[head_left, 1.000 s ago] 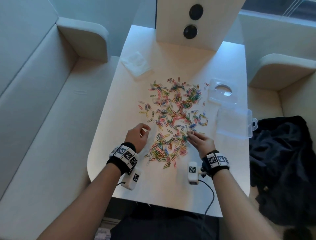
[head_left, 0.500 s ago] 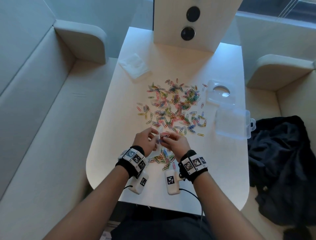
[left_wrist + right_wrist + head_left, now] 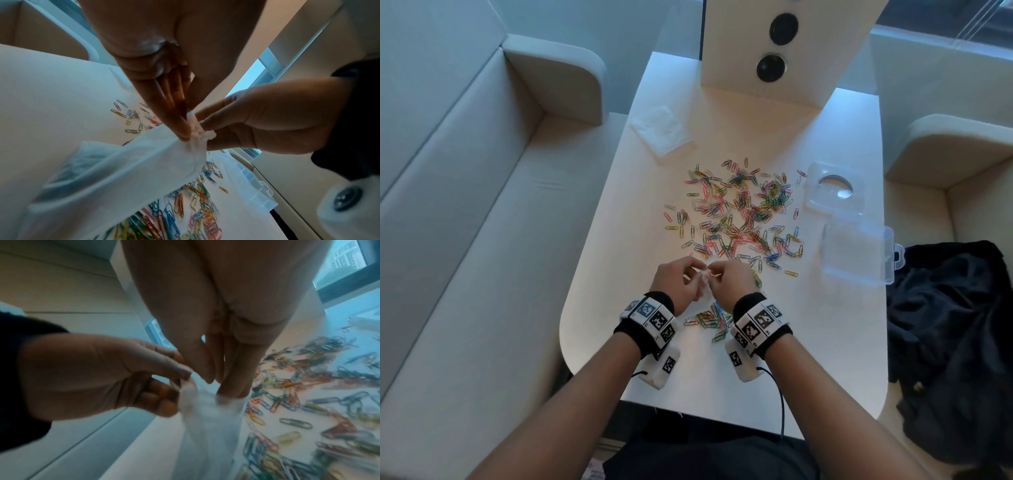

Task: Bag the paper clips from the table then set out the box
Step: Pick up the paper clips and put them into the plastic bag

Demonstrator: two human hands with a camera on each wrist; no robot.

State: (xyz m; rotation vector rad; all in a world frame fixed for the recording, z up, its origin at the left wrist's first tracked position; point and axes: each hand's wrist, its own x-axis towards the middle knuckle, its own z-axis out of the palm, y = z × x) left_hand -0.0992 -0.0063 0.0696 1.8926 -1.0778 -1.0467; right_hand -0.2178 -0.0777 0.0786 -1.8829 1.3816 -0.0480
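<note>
Colourful paper clips [image 3: 743, 212] lie scattered over the middle of the white table [image 3: 619, 240], with a smaller heap [image 3: 710, 320] between my wrists. Just above the table my left hand [image 3: 698, 272] and right hand [image 3: 719, 274] meet, and each pinches the top edge of a small clear plastic bag [image 3: 123, 170]. The bag [image 3: 209, 418] hangs down from the fingers over the clips [image 3: 308, 402]. The clear plastic box [image 3: 856, 253] sits open at the table's right edge, its lid [image 3: 832, 188] lying just beyond it.
A stack of clear bags [image 3: 661, 128] lies at the table's far left. A white upright panel [image 3: 774, 51] with two dark round holes stands at the far end. Cream benches flank the table; dark clothing [image 3: 955, 325] lies on the right bench.
My right hand left the clips on the right and came across to the left hand. Both hands now hold the bag's top together, slightly lifted.
</note>
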